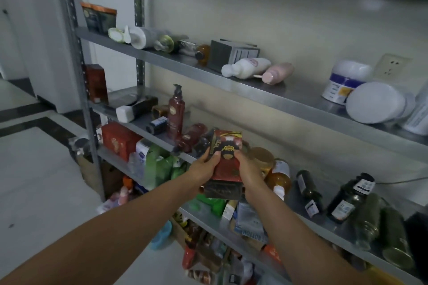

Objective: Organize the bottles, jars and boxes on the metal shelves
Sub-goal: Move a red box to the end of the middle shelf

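A person's left hand (205,167) and right hand (250,170) clasp a red-and-black box (228,157) from either side, thumbs pressed on its front, holding it upright just before the middle metal shelf (324,222). A darker box (220,189) sits beneath it between the palms. Beyond, amber bottles (278,176) and dark green bottles (349,196) lie toppled on that shelf, near an upright maroon pump bottle (176,113). On the upper shelf (185,62), a white bottle (245,67) and a pink bottle (278,72) lie on their sides.
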